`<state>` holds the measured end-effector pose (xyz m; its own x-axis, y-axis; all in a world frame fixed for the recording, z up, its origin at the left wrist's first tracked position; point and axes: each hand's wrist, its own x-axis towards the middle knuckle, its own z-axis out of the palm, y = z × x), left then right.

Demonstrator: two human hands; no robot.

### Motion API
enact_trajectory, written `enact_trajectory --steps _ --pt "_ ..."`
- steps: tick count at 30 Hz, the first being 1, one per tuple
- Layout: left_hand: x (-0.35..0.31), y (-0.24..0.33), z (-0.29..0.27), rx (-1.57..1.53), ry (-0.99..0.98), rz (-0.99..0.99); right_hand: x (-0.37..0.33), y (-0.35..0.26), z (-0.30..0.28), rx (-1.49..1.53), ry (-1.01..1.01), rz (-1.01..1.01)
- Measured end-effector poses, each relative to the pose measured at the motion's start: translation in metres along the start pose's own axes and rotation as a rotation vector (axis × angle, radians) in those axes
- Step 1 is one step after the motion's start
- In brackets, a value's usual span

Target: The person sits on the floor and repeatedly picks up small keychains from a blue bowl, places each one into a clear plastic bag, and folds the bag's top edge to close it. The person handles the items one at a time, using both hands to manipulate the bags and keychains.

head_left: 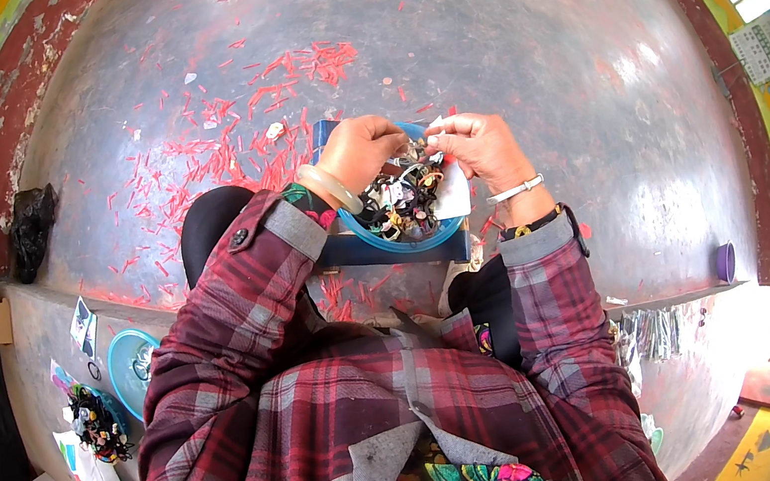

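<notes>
Over a blue basin (375, 238) my left hand (362, 157) comes in from the left, its fingers closed in a pinch. Opposite it, my right hand (484, 152) has thumb and fingertips pressed together near a small pale bit. What either hand pinches is too small to name. A tangle of small items (407, 203), mostly dark bands with white and coloured pieces, fills the basin; they look like hair ties, though I cannot be sure. At the basin's right side, below my right fingers, lies a white card (453, 191). The basin rests on a dark blue low stand (347, 252).
Red strips (260, 149) litter the floor ahead and left. A black plastic bag (31, 231) leans by the left wall. Lower left are a light-blue basin (131, 366) and a pile of similar small items (97, 424). A purple tub (725, 263) stands far right.
</notes>
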<state>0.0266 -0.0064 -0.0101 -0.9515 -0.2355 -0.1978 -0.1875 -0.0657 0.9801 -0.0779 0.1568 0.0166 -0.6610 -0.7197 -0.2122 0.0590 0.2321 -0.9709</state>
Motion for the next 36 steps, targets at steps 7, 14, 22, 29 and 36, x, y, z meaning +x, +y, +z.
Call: enact_trajectory --steps 7,14,22,29,36 --pt "0.002 -0.009 -0.001 0.037 -0.073 0.09 -0.003 -0.001 -0.004 -0.013 -0.084 0.141" --pt "0.003 -0.004 -0.003 -0.164 -0.036 -0.038 -0.002 0.0 -0.005 0.134 0.011 0.074" --pt "0.003 -0.005 0.0 -0.262 -0.033 -0.04 0.0 0.006 -0.01 0.129 -0.107 0.145" --pt "0.0 -0.003 0.002 -0.305 0.013 -0.032 -0.002 0.001 -0.003 0.276 -0.032 0.109" --pt "-0.001 -0.002 0.004 -0.284 -0.037 0.014 0.001 0.01 -0.009 0.23 -0.106 0.123"
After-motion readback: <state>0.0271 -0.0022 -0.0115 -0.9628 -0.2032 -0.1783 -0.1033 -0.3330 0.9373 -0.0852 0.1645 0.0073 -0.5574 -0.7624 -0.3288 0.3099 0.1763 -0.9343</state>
